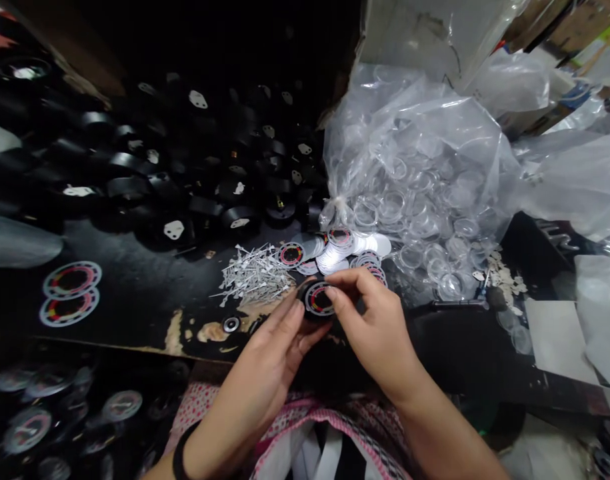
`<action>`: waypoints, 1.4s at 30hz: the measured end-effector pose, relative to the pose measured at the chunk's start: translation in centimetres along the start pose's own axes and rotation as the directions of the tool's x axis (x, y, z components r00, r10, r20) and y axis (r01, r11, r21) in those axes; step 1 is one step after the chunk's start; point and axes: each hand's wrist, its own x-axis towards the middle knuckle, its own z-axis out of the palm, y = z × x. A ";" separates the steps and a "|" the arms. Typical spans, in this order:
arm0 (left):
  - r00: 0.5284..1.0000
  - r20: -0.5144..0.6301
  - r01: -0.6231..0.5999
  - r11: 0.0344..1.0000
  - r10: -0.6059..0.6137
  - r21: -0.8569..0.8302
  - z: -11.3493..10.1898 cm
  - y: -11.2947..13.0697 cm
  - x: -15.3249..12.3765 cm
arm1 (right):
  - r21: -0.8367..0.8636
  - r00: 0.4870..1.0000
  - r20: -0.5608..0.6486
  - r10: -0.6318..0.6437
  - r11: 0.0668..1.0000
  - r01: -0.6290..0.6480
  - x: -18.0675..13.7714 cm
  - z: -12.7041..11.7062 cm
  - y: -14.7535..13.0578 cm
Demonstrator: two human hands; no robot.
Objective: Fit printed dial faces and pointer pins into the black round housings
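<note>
Between my two hands sits a small round black gauge, its printed dial facing up. My left hand wraps round its left side and underside. The thumb and fingers of my right hand press at its right rim and face. Just beyond lies a heap of thin white gauge pointers. Printed dial discs and blank silvery discs spread to the right of the heap. A small black ring-shaped part rests near the table edge, left of my left hand.
Many black gauge housings pile up at the back left. A clear plastic bag with clear round covers stands at the back right. Two larger dial discs lie on the black table. Finished-looking gauges sit lower left.
</note>
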 end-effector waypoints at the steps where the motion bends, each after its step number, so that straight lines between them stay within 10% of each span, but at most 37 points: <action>1: 1.000 -0.002 -0.013 1.000 0.013 0.023 -0.1 -0.3 0.0 | -0.032 1.000 -0.012 -0.009 0.999 0.008 0.0 0.3 -0.1; 17: 0.992 0.118 -0.090 0.929 0.050 0.360 -2.9 -1.2 -0.4 | -0.001 0.941 0.274 0.198 0.979 -0.206 -1.0 -0.3 0.6; 22: 0.985 -0.057 -0.126 0.914 0.160 0.386 -5.6 0.1 -1.4 | -0.267 0.911 0.411 0.030 0.960 0.089 0.6 1.2 0.1; 26: 0.956 -0.191 -0.201 0.971 0.223 0.128 -6.6 1.6 -1.7 | -0.634 0.875 0.481 -0.054 0.668 0.389 2.5 4.5 -0.7; 31: 0.964 -0.185 -0.203 0.978 0.193 -0.039 -6.0 1.9 -1.4 | -0.733 0.859 0.510 -0.041 0.502 0.459 3.4 6.8 -1.2; 42: 0.962 -0.051 -0.272 0.952 0.267 -0.140 -4.1 1.3 -0.6 | -0.592 0.899 0.411 -0.154 0.705 0.391 2.9 5.0 0.3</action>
